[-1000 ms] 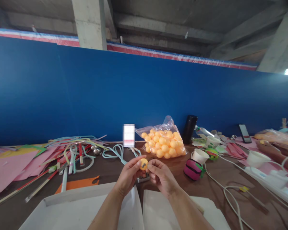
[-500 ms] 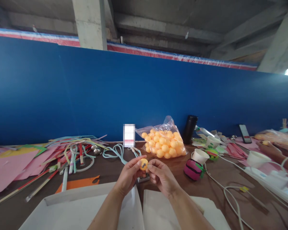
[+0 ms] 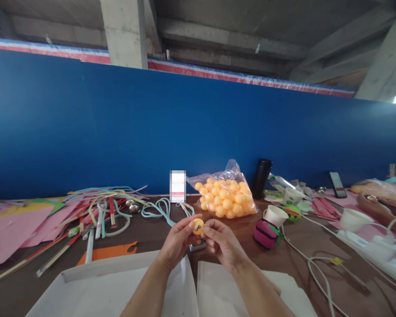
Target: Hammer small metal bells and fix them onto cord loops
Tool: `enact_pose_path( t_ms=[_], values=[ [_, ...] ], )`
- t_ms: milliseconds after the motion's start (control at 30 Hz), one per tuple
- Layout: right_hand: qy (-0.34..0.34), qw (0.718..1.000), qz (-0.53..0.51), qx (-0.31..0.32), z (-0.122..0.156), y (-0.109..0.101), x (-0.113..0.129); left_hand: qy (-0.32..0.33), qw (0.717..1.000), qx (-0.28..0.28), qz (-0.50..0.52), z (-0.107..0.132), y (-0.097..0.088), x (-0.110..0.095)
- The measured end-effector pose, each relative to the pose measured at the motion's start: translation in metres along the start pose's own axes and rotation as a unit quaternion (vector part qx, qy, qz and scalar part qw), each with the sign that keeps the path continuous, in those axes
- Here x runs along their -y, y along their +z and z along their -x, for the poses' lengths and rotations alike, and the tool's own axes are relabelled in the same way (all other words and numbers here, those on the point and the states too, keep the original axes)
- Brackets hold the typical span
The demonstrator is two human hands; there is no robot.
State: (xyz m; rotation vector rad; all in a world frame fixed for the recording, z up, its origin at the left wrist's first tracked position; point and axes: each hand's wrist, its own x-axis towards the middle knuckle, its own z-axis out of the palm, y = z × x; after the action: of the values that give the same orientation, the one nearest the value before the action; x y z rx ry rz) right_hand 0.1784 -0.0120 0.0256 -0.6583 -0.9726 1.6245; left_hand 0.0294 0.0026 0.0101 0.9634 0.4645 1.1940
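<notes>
Between my hands is an orange ping-pong ball point(image 3: 198, 226) with dark marks on the side facing me. My left hand point(image 3: 181, 237) grips it with thumb and fingers from the left. The fingertips of my right hand point(image 3: 219, 241) are pinched together at the ball's right edge; whether they hold anything small is hidden. Just below the ball, partly covered by my fingers, lies a small container with a metallic look point(image 3: 197, 246). Behind my hands rests a clear bag full of orange ping-pong balls point(image 3: 226, 198).
White trays point(image 3: 119, 286) lie under my forearms. Coloured strips, cords and pink paper point(image 3: 16, 226) spread on the left. A magenta pouch point(image 3: 265, 233), paper cup point(image 3: 276, 215), black bottle point(image 3: 262, 178) and white cables point(image 3: 312, 259) are on the right. Another person's arm point(image 3: 379, 213) shows far right.
My hands and the ball stay almost in the same place. At the far right, the other person's hand has shifted slightly.
</notes>
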Motion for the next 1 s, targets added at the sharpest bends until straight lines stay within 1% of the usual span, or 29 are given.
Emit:
enact_pose_path(
  t_ms=[300,500,800,1000],
  values=[
    [-0.006,1.0,0.005,-0.001,-0.001,-0.001,-0.002,-0.001,1.0,-0.004,0.002,-0.001,0.0,0.0],
    [0.001,1.0,0.017,-0.018,-0.001,0.0,-0.001,-0.008,1.0,-0.016,-0.005,0.0,-0.001,0.002],
    [0.012,0.999,0.037,-0.017,-0.005,-0.005,-0.006,-0.01,1.0,-0.024,-0.015,-0.001,-0.003,0.003],
    [0.013,0.999,0.033,-0.02,-0.005,-0.009,-0.011,-0.008,0.999,-0.018,-0.029,0.0,-0.002,0.003]
  ],
)
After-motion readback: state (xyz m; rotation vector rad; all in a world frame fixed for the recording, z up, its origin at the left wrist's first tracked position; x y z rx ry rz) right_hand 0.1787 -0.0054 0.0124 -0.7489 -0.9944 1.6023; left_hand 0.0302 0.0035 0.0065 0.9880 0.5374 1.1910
